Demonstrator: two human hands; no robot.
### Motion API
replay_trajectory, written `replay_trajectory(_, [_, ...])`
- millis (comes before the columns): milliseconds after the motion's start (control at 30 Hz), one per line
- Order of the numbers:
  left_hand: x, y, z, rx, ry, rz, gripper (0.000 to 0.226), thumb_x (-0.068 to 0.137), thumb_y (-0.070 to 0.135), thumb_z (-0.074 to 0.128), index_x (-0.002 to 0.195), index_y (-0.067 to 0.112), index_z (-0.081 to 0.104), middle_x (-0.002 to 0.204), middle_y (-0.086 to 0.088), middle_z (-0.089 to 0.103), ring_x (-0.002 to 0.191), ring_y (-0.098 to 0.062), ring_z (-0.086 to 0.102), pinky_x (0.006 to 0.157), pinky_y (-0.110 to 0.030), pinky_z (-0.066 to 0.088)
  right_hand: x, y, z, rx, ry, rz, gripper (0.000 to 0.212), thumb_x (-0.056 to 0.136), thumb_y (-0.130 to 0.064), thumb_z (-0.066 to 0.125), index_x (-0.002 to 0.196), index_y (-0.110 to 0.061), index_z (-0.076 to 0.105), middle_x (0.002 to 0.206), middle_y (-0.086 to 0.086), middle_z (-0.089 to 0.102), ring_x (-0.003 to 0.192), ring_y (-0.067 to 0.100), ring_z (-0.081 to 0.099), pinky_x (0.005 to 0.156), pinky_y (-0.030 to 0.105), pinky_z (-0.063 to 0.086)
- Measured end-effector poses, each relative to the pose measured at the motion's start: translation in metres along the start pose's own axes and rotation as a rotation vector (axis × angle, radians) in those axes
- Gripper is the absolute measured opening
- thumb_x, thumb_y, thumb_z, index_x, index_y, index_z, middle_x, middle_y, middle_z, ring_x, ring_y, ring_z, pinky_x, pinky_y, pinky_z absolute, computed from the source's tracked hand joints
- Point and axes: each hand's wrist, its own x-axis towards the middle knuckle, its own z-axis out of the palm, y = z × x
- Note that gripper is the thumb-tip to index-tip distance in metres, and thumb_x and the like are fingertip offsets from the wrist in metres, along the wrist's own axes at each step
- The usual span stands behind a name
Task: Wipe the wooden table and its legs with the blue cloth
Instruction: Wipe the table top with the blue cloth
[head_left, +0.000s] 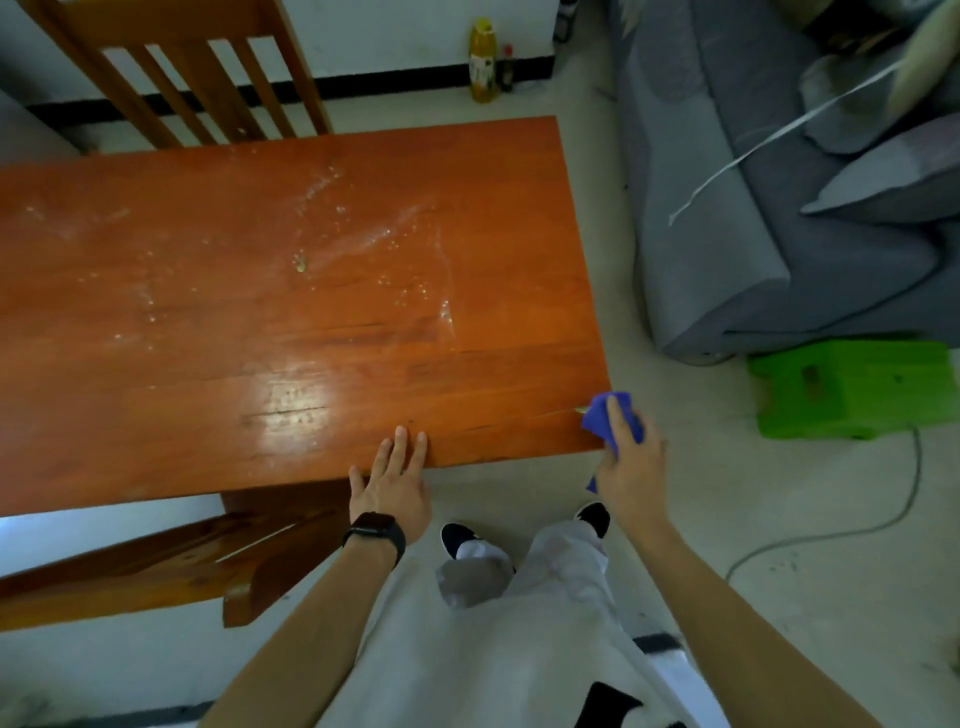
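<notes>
The wooden table (260, 291) fills the left and middle of the view, its orange-brown top streaked with wet smears and droplets. My right hand (631, 475) holds the blue cloth (602, 415) against the table's near right corner, fingers curled over it. My left hand (392, 488) rests flat on the near edge of the tabletop, fingers straight, a black watch on the wrist. The table's lower frame and a leg (270, 551) show beneath the near edge at left.
A wooden chair (208, 67) stands behind the table. A grey sofa (753, 208) lies at right, with a green plastic stool (852, 384) and a cable on the floor near it. Two bottles (483, 62) stand by the far wall.
</notes>
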Motion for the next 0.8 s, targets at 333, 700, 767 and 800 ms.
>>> replay_trajectory(333, [0.002,0.005,-0.009,-0.067,-0.034,-0.036,0.068,0.103,0.023,0.031,0.156,0.033,-0.011,0.163,0.004,-0.021,0.152,-0.022,-0.009,0.119,-0.058,0.001,0.031,0.001,0.009,-0.278,-0.266,-0.201,0.094,0.079,-0.001,0.062,0.151,-0.046,0.022,0.151,0.012,0.035,0.116,0.044,0.047,0.095,0.052,0.047])
replay_trajectory(700, [0.010,0.018,0.004,-0.257,0.083,-0.152,0.067,0.103,0.019,0.033,0.157,0.034,-0.003,0.165,0.007,-0.013,0.153,-0.021,-0.005,0.121,-0.055,0.002,0.045,-0.081,0.033,-0.252,-0.362,-0.813,0.088,0.068,-0.002,0.067,0.146,-0.032,0.039,0.143,0.008,0.043,0.094,0.034,0.055,0.082,0.045,0.053])
replay_trajectory(767, [0.011,0.027,0.000,-0.302,0.100,-0.214,0.067,0.103,0.020,0.033,0.157,0.032,-0.003,0.166,0.007,-0.008,0.153,-0.021,-0.002,0.121,-0.054,0.002,0.057,-0.083,0.043,-0.306,-0.444,-1.018,0.091,0.066,-0.005,0.068,0.146,-0.034,0.036,0.142,0.005,0.041,0.092,0.031,0.056,0.073,0.041,0.055])
replay_trajectory(800, [0.012,0.032,0.000,-0.324,0.112,-0.247,0.067,0.103,0.021,0.033,0.157,0.032,-0.005,0.166,0.006,-0.007,0.153,-0.022,-0.002,0.121,-0.054,0.002,0.074,-0.078,0.043,-0.328,-0.444,-1.111,0.087,0.069,-0.008,0.064,0.146,-0.035,0.035,0.141,0.006,0.042,0.091,0.031,0.055,0.070,0.041,0.054])
